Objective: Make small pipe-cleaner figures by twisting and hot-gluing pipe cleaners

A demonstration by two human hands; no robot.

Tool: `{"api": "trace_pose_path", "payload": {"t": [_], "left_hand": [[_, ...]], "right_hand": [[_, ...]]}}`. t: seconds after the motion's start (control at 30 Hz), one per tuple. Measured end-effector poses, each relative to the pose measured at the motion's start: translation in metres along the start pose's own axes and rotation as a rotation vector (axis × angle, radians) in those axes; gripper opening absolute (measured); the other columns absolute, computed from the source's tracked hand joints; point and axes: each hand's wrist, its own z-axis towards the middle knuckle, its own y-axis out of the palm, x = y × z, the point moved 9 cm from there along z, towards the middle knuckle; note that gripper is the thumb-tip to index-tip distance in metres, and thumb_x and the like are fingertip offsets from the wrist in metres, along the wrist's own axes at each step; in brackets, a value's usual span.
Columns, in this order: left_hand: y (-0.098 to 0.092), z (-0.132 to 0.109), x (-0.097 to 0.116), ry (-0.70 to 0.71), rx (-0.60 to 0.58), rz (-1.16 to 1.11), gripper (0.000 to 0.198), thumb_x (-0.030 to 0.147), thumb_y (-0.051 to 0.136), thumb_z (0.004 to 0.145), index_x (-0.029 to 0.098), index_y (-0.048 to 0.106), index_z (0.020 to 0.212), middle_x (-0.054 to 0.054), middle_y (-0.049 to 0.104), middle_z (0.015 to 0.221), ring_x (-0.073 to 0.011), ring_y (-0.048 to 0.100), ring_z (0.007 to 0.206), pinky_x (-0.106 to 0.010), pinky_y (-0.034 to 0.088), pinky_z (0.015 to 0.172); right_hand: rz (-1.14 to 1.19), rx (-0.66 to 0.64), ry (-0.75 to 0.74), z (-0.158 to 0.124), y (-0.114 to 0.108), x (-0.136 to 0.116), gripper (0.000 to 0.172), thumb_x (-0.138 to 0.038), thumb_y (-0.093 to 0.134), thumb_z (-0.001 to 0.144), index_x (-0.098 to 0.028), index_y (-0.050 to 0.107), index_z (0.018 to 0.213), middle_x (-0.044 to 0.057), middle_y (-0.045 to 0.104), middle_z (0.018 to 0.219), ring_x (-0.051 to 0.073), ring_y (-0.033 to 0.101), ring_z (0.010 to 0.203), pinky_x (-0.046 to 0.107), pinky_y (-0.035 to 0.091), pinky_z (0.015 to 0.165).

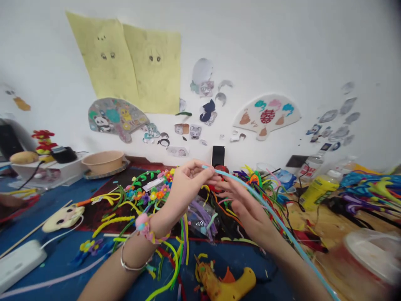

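Observation:
My left hand [191,182], with a pink beaded bracelet [145,228] and a silver bangle on its wrist, pinches one end of a long light-blue pipe cleaner [272,211] between thumb and fingers. From there the pipe cleaner runs down to the lower right, along the upper side of my right hand [247,209]. That hand is loosely spread, its fingertips close to my left fingers; whether it touches the pipe cleaner I cannot tell. Below both hands lies a heap of coloured pipe cleaners [184,238], with a plastic bag of purple pieces [203,219] among them.
A yellow glue gun [234,286] lies at the front of the blue table. On the left are a white power strip [23,263] and a face-shaped piece [64,217]. Bottles [322,188] and a lidded tub [369,259] stand right. A phone [218,156] leans at the wall.

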Motion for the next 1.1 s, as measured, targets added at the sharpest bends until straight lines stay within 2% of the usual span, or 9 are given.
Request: {"api": "trace_pose_path", "payload": {"t": [0.1, 0.17, 0.33, 0.47, 0.57, 0.67, 0.77, 0.93, 1.1], "left_hand": [[0.007, 0.006, 0.005, -0.012, -0.040, 0.017, 0.011, 0.023, 0.068, 0.073, 0.013, 0.064, 0.075, -0.002, 0.070, 0.066, -0.0132, 0.068, 0.061, -0.023, 0.056, 0.063], [0.010, 0.007, 0.009, -0.025, -0.093, 0.039, 0.010, 0.022, 0.068, 0.073, 0.012, 0.064, 0.074, -0.002, 0.070, 0.063, -0.0126, 0.067, 0.058, -0.023, 0.055, 0.061], [0.025, 0.001, -0.006, -0.228, -0.373, 0.145, 0.012, 0.024, 0.068, 0.073, 0.012, 0.068, 0.073, -0.003, 0.069, 0.061, -0.0124, 0.065, 0.056, -0.024, 0.053, 0.060], [0.025, 0.004, -0.018, -0.279, -0.386, 0.112, 0.009, 0.021, 0.071, 0.069, 0.012, 0.070, 0.069, 0.000, 0.067, 0.066, -0.0084, 0.061, 0.060, -0.019, 0.050, 0.064], [0.024, 0.003, -0.025, -0.328, -0.391, 0.069, 0.009, 0.020, 0.070, 0.068, 0.012, 0.066, 0.064, 0.001, 0.063, 0.061, -0.0094, 0.060, 0.058, -0.020, 0.050, 0.062], [0.021, -0.002, -0.026, -0.360, -0.464, 0.150, 0.009, 0.020, 0.066, 0.070, 0.013, 0.063, 0.065, 0.000, 0.063, 0.055, -0.0119, 0.062, 0.052, -0.022, 0.050, 0.057], [0.017, -0.009, -0.024, -0.366, -0.552, 0.283, 0.007, 0.019, 0.067, 0.069, 0.014, 0.064, 0.065, 0.001, 0.064, 0.053, -0.0115, 0.061, 0.047, -0.022, 0.050, 0.053], [0.023, -0.022, -0.023, -0.395, -0.681, 0.297, 0.010, 0.022, 0.070, 0.071, 0.014, 0.066, 0.068, 0.002, 0.064, 0.050, -0.0111, 0.061, 0.045, -0.021, 0.050, 0.052], [0.026, -0.028, -0.026, -0.433, -0.714, 0.215, 0.012, 0.023, 0.072, 0.070, 0.013, 0.065, 0.073, 0.001, 0.067, 0.053, -0.0119, 0.064, 0.047, -0.021, 0.052, 0.053]], "right_hand": [[-0.009, 0.156, 0.041, 0.029, -0.019, -0.015, 0.031, -0.037, 0.042, 0.094, -0.024, 0.061, 0.114, 0.005, 0.062, 0.119, 0.019, 0.057, 0.110, 0.032, 0.044, 0.095], [-0.065, 0.214, 0.011, 0.042, -0.026, -0.024, 0.029, -0.035, 0.043, 0.094, -0.022, 0.068, 0.099, 0.005, 0.067, 0.105, 0.018, 0.060, 0.100, 0.030, 0.045, 0.089], [-0.272, 0.165, -0.074, 0.052, -0.029, -0.033, 0.024, -0.029, 0.049, 0.091, -0.019, 0.069, 0.081, 0.003, 0.066, 0.078, 0.017, 0.060, 0.077, 0.028, 0.045, 0.072], [-0.479, 0.282, -0.129, 0.047, -0.041, -0.036, 0.016, -0.030, 0.058, 0.086, -0.018, 0.064, 0.078, 0.001, 0.062, 0.069, 0.015, 0.056, 0.064, 0.027, 0.043, 0.061], [-0.705, 0.409, -0.352, 0.035, -0.044, -0.057, 0.010, -0.025, 0.060, 0.085, -0.017, 0.064, 0.089, 0.005, 0.062, 0.079, 0.019, 0.056, 0.074, 0.031, 0.045, 0.067], [-0.899, 0.285, -0.628, 0.024, -0.025, -0.076, 0.024, -0.017, 0.056, 0.086, -0.021, 0.063, 0.109, 0.010, 0.061, 0.109, 0.025, 0.052, 0.104, 0.041, 0.043, 0.088], [-0.978, 0.159, -0.682, 0.019, -0.015, -0.079, 0.024, -0.016, 0.056, 0.086, -0.024, 0.066, 0.107, 0.009, 0.060, 0.118, 0.026, 0.045, 0.116, 0.044, 0.040, 0.094], [-0.997, 0.032, -0.666, 0.015, -0.008, -0.080, 0.016, -0.021, 0.054, 0.089, -0.025, 0.068, 0.097, 0.004, 0.067, 0.105, 0.022, 0.051, 0.111, 0.046, 0.032, 0.100], [-0.959, 0.013, -0.669, 0.012, -0.010, -0.083, 0.015, -0.018, 0.052, 0.090, -0.021, 0.067, 0.095, 0.002, 0.069, 0.092, 0.018, 0.058, 0.096, 0.048, 0.025, 0.105]]}}
